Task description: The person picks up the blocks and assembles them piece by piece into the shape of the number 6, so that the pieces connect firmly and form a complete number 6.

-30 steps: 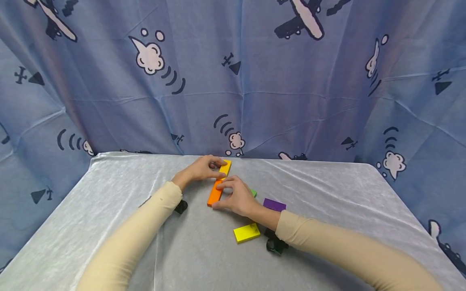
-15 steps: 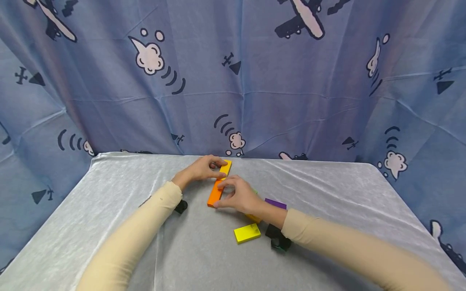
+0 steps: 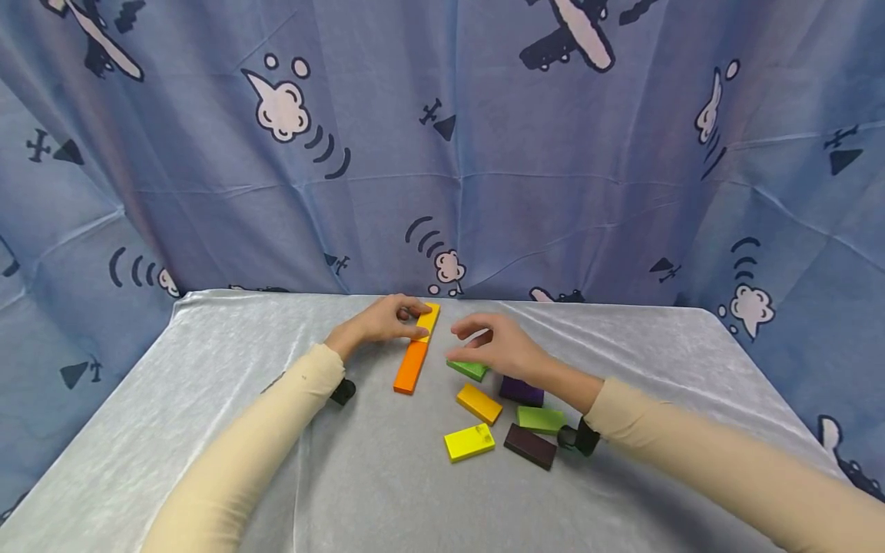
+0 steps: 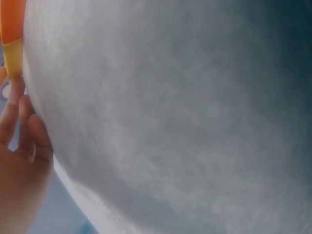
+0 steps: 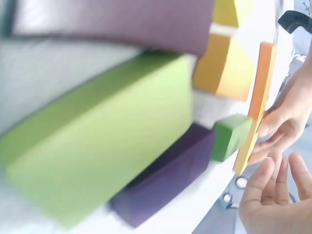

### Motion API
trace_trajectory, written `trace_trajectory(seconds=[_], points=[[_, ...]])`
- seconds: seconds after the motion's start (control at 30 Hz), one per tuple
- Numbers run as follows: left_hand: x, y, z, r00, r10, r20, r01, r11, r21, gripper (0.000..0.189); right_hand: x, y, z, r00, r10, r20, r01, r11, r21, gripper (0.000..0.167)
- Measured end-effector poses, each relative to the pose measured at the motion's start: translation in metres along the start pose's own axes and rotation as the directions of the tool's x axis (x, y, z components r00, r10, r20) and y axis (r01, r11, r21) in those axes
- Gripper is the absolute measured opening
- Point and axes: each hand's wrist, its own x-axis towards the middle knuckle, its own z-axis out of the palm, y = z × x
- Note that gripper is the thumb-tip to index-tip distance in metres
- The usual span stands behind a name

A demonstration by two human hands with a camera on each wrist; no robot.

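My left hand (image 3: pixel 380 319) pinches a golden-yellow block (image 3: pixel 430 319) between thumb and fingers near the table's far edge. An orange block (image 3: pixel 411 367) lies end to end with it, on the near side. The left wrist view shows the left hand's fingers (image 4: pixel 14 97) at the end of the yellow block (image 4: pixel 13 57). With its fingers loosely bent and nothing between them, my right hand (image 3: pixel 505 347) hovers over a green block (image 3: pixel 468 370). Beside the forearm lies a dark purple block (image 3: pixel 522 391), partly covered.
Nearer me on the grey cloth (image 3: pixel 387 484) lie an amber block (image 3: pixel 479 404), a bright yellow block (image 3: pixel 469 442), a light green block (image 3: pixel 541 419) and a dark brownish-purple block (image 3: pixel 530 445). A blue patterned curtain (image 3: pixel 373 223) hangs behind the table.
My right hand has let go of the orange block and moved right, off it, uncovering several blocks. The left hand stays on the golden-yellow block.
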Motion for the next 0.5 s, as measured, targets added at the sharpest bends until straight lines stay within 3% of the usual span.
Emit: trace_trajectory(seconds=[0.5], points=[[0.0,-0.001,0.0,1.0,-0.013,-0.001,0.013,1.0,-0.006,0.05,-0.021,0.029,-0.023,0.999,-0.03,-0.017,0.029,1.0,-0.012,0.04]])
